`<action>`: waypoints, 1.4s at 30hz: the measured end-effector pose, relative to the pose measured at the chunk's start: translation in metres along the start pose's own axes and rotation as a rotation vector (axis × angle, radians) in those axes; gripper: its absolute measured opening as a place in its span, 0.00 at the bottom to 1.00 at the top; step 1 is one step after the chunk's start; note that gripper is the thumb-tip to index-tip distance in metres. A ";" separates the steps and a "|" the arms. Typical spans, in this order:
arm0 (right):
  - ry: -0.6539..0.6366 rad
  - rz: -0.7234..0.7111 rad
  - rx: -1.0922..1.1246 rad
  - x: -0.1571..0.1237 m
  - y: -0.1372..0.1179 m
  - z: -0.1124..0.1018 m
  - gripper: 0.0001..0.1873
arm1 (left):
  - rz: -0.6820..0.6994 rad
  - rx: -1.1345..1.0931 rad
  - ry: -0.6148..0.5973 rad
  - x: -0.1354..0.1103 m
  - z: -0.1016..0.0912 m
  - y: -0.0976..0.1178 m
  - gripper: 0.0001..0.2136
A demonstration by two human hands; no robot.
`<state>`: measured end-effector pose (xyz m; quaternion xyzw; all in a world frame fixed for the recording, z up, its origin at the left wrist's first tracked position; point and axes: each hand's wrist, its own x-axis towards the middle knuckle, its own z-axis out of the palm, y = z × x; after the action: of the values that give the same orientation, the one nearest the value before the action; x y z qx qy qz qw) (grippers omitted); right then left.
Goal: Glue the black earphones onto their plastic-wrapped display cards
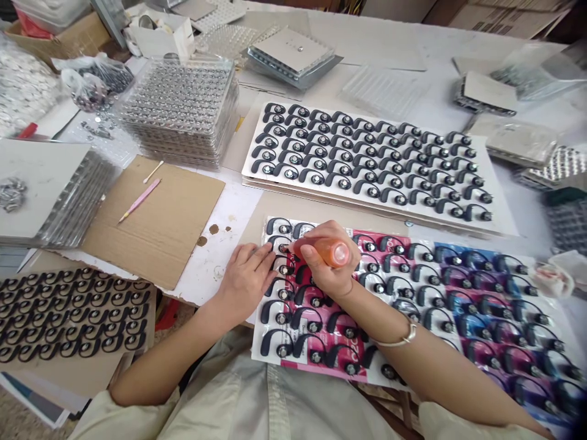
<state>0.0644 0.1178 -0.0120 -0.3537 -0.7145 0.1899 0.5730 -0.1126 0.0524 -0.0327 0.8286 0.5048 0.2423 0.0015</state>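
Observation:
My right hand (331,260) is wrapped round an orange squeeze bottle (337,252) with a pale base. The bottle is tilted, its narrow end pointing left at a black ear-hook piece (280,244) in the leftmost column. My left hand (245,275) lies with fingers stretched out at the sheet's left edge, its fingertips touching or very near that column. Rows of black hooks with shiny round ends cover the pink, white and blue printed sheet (298,339). My right hand and forearm hide some of them.
Behind stands another board of black hooks (367,159). At left are a stack of clear trays (178,110), brown cardboard (151,226) with a pink pen-like tool (140,200) and cotton swab (153,172), and a lower board of hooks (73,311). A person's sleeve (568,220) shows far right.

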 end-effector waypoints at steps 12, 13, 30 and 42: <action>0.034 -0.004 -0.007 0.001 0.000 0.001 0.05 | 0.002 0.019 -0.005 0.001 -0.002 0.000 0.13; 0.038 0.001 -0.006 0.000 0.000 0.001 0.05 | 0.000 0.020 -0.010 0.001 -0.002 0.000 0.13; 0.038 0.070 -0.009 -0.004 0.003 -0.004 0.05 | -0.004 0.014 -0.040 0.000 -0.004 0.001 0.14; 0.022 0.092 -0.050 -0.005 0.003 -0.006 0.06 | -0.016 -0.013 -0.046 0.000 -0.004 0.000 0.14</action>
<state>0.0715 0.1155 -0.0162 -0.4025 -0.6957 0.1943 0.5623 -0.1137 0.0513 -0.0293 0.8298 0.5095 0.2266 0.0205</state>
